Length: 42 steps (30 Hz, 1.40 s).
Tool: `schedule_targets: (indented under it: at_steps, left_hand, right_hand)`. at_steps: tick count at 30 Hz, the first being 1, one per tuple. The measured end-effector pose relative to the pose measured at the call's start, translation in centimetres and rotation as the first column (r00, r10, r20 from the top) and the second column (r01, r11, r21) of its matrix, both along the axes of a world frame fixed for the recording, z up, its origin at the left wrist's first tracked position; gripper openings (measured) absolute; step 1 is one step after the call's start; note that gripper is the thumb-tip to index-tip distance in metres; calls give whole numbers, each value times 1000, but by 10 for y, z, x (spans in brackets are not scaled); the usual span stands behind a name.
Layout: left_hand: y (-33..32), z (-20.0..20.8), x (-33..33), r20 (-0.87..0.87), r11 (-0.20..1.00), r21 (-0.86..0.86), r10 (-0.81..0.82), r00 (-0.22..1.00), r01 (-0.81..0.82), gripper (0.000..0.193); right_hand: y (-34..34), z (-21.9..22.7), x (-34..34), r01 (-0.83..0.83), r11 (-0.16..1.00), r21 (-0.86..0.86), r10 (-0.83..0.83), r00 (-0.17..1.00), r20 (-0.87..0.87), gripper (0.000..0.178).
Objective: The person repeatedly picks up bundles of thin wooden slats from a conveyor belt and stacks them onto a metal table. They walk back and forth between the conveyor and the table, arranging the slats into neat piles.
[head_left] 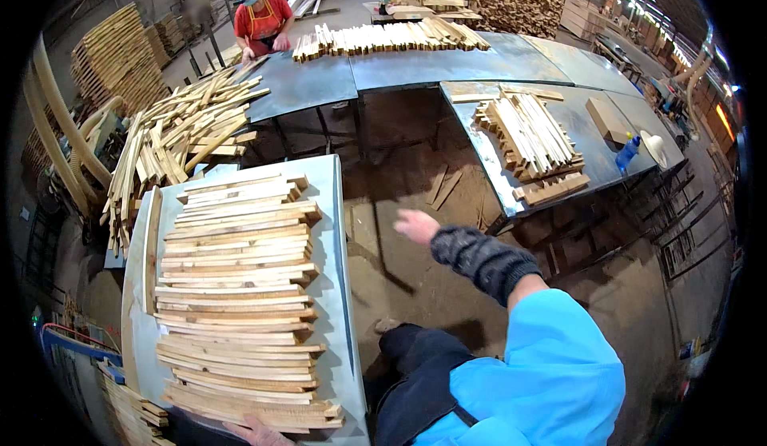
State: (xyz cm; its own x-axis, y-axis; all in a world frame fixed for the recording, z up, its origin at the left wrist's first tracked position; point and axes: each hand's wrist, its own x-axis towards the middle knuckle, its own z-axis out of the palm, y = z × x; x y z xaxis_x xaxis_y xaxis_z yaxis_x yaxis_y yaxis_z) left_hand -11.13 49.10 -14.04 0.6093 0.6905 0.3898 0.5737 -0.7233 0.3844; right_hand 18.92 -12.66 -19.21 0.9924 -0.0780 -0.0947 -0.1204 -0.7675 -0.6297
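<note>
A long row of pale wooden strips (pixel 236 286) lies side by side on the light-topped table (pixel 331 230) at my left. My left hand (pixel 260 432) is at the row's near edge, against the closest strips; it looks flat and is partly cut off by the picture's lower edge. My right hand (pixel 417 226) reaches out over the floor between the tables, its fingers loosely stretched and slightly blurred, with nothing seen in it. A dark knitted sleeve covers that forearm. One separate strip (pixel 151 250) lies along the table's left side.
Another table (pixel 471 126) at the right bears stacked strips (pixel 535 138), a blue bottle (pixel 628 155) and a pale hat (pixel 653 149). Loose sticks (pixel 172 138) are heaped at the far left. A co-worker (pixel 262 18) stands behind the far table (pixel 399 70). Wood scraps (pixel 443 188) lie on the floor.
</note>
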Motion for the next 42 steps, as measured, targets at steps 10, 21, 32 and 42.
schedule_targets:
  at_steps: [10,21,32,42]
  left_hand:
    - [-60,64,26,23,939,-344,-9,1000,16,65]
    - [-21,5,25,317,847,-524,101,943,86,68]
    - [-53,34,48,353,806,-591,222,909,32,83]
    - [-47,29,52,340,751,-660,291,894,7,90]
  right_hand:
    - [140,153,237,-165,977,133,127,959,253,61]
    - [267,152,350,-336,926,-174,364,916,169,58]
    - [369,122,356,-399,872,-285,414,910,-7,69]
    - [361,103,370,-383,872,-304,429,898,100,68]
